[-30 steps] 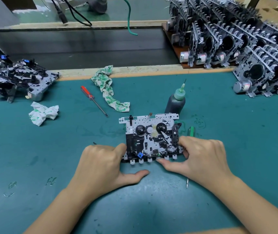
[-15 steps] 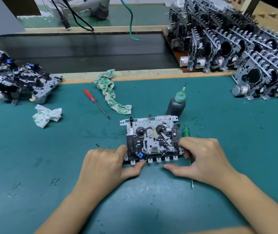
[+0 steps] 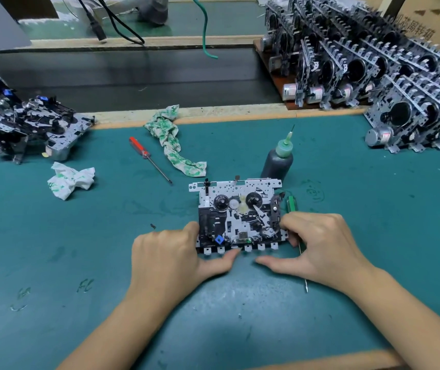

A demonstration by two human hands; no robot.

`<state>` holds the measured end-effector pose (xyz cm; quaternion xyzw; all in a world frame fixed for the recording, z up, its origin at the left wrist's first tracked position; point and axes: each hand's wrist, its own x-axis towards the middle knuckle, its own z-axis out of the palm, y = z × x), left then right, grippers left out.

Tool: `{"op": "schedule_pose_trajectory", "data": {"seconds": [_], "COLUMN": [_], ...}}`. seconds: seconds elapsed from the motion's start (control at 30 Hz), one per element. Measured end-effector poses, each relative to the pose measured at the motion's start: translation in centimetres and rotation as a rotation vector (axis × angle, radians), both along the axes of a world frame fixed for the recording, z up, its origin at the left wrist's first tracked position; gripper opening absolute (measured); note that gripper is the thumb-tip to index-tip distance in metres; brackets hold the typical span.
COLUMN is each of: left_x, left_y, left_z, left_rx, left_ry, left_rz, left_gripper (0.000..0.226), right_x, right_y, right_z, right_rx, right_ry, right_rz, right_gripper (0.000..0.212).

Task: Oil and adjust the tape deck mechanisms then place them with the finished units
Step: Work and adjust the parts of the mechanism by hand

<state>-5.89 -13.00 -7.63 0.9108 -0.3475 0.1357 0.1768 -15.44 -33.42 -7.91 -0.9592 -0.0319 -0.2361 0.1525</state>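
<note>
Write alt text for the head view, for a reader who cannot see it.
Two bare hands, left hand and right hand, grip a tape deck mechanism lying flat on a green mat; the right also holds a green screwdriver. Behind stands an oil bottle, with rows of mechanisms at far right.

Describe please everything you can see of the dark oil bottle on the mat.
The oil bottle is a small dark grey squeeze bottle, plastic by its look, with a green cap and a thin needle tip tilted slightly right. It stands upright on the teal mat, just behind the tape deck mechanism. No hand touches it.
</note>
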Motion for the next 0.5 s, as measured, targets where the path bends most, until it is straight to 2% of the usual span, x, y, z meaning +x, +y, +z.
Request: {"op": "schedule_pose_trajectory", "data": {"seconds": [0.27,0.5], "left_x": [1.2,0.9], "left_y": [1.0,1.4], "left_z": [0.3,0.2], "left_rx": [0.052,0.117], "left_ry": [0.097,-0.028], "left_rz": [-0.209,-0.313], "left_gripper": [0.074,0.068], "right_x": [0.1,-0.1], "right_y": [0.4,0.4], "right_z": [0.1,0.2], "right_rx": [-0.063,-0.062], "right_ry": [-0.01,0.003], "right_rz": [-0.082,-0.114], "right_gripper": [0.048,0.058]}}
